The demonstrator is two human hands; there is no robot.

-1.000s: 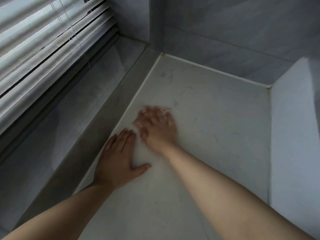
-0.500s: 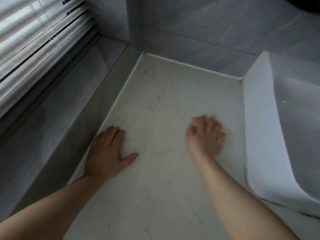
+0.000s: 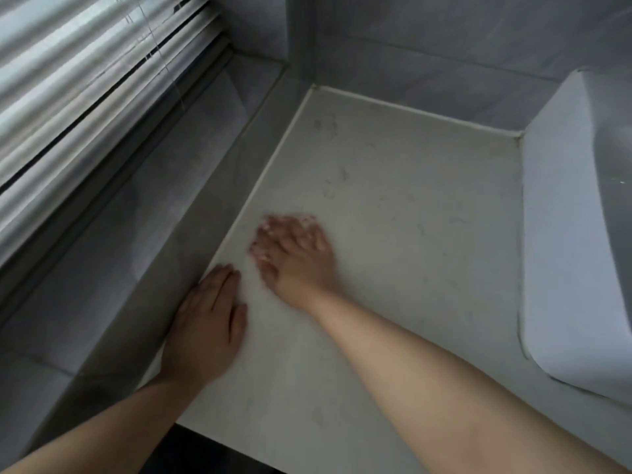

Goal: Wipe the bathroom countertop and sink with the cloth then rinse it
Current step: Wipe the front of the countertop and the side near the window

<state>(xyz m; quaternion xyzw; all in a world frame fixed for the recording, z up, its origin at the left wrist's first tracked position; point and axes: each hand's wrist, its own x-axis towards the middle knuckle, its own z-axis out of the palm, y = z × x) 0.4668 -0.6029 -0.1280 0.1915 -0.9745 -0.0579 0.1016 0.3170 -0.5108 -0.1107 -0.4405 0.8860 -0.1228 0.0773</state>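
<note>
A pale, lightly speckled countertop (image 3: 410, 217) carries thin dark hairs and smudges near its back left corner. My left hand (image 3: 205, 323) lies flat on the counter's left edge, fingers straight and together. My right hand (image 3: 294, 254) is blurred by motion just ahead of and to the right of it, with fingers spread down on the surface. No cloth shows plainly under it. The white sink (image 3: 574, 234) rises along the counter's right side, well clear of both hands.
A grey stone ledge (image 3: 136, 251) runs along the left, under slatted window blinds (image 3: 85, 80). Grey tiled wall (image 3: 427, 56) closes the back. The counter's front edge (image 3: 222, 436) drops to a dark gap at the bottom.
My right hand swept right toward the sink, then came back left beside my left hand. My left hand stayed planted on the counter's left edge.
</note>
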